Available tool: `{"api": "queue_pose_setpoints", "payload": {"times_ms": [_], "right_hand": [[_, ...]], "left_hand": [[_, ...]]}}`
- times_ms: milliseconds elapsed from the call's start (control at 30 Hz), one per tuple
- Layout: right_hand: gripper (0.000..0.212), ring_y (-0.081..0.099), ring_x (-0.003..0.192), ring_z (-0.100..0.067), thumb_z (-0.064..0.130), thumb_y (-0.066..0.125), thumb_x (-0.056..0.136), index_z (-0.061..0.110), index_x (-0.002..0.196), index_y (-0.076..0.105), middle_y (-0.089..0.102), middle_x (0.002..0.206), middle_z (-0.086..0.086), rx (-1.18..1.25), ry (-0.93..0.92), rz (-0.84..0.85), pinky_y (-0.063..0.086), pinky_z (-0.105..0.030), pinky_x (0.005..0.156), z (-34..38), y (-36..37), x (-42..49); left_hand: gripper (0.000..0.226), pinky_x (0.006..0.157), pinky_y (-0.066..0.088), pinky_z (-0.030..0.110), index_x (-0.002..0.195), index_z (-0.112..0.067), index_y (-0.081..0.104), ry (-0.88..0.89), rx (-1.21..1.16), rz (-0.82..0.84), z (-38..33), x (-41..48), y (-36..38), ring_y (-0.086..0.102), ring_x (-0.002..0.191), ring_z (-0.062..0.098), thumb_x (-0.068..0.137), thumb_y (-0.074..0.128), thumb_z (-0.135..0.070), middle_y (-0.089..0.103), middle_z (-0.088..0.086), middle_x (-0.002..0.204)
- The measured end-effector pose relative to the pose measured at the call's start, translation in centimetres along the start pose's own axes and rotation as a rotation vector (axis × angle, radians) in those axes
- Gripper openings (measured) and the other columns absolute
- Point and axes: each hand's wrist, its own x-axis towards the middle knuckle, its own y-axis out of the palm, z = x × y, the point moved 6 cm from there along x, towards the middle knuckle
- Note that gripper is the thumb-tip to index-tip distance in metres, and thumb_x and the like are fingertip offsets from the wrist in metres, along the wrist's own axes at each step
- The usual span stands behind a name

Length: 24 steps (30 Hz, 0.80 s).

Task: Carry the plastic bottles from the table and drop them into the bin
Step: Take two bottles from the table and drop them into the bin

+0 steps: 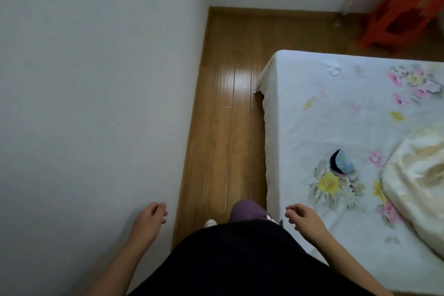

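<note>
No plastic bottle, table or bin shows in the head view. My left hand (pixel 150 217) hangs low at the left, close to a white wall, its fingers loosely curled and holding nothing. My right hand (pixel 304 218) hangs at the lower right, over the near corner of a bed, fingers also loosely curled around nothing. Between the hands I see my dark top, a purple trouser knee (pixel 247 210) and a white shoe tip (pixel 210 223).
A narrow strip of wooden floor (pixel 228 115) runs ahead between the white wall (pixel 96 79) and a bed with a floral sheet (pixel 348 115). On the bed lie a cream quilt (pixel 418 187) and a small dark-and-blue item (pixel 341 161). A red stool (pixel 403 14) stands at the far right corner.
</note>
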Motion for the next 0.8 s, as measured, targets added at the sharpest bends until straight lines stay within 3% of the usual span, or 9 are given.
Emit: {"api": "queue_pose_setpoints", "payload": {"times_ms": [300,433,600,800], "right_hand": [[0.008,0.070,0.084,-0.020,0.020,0.063,0.090,0.019,0.094,0.070,0.074,0.091,-0.003,0.110,0.139,-0.057,0.055,-0.041,0.082,6.1,-5.8,11.8],[0.014,0.068,0.089,-0.019,0.024,0.062,0.091,0.016,0.100,0.068,0.072,0.095,-0.001,0.019,0.039,0.029,0.055,-0.037,0.081,14.6,-8.7,19.3],[0.021,0.066,0.094,-0.015,0.032,0.060,0.092,0.019,0.106,0.068,0.070,0.101,0.001,-0.011,-0.089,0.069,0.054,-0.035,0.085,26.6,-12.8,27.3],[0.015,0.063,0.096,-0.013,0.033,0.058,0.095,0.025,0.106,0.064,0.066,0.100,0.006,-0.025,-0.188,0.058,0.045,-0.022,0.073,37.6,-16.2,35.2]], "left_hand": [[0.025,0.076,0.051,0.038,0.097,-0.016,0.068,0.079,0.086,0.056,-16.8,13.4,0.9,0.069,0.085,0.022,0.102,0.050,-0.033,0.072,0.004,0.094],[0.027,0.076,0.051,0.037,0.095,-0.014,0.068,0.039,0.064,0.019,-22.0,16.7,1.6,0.069,0.085,0.022,0.102,0.050,-0.033,0.072,0.003,0.093],[0.023,0.065,0.046,0.035,0.089,-0.013,0.066,0.035,0.037,-0.039,-28.2,20.6,1.3,0.068,0.074,0.023,0.101,0.053,-0.027,0.073,0.010,0.090],[0.022,0.063,0.045,0.034,0.086,-0.012,0.069,0.006,0.051,-0.046,-34.6,27.8,0.5,0.069,0.069,0.023,0.100,0.055,-0.024,0.074,0.012,0.088]]}}
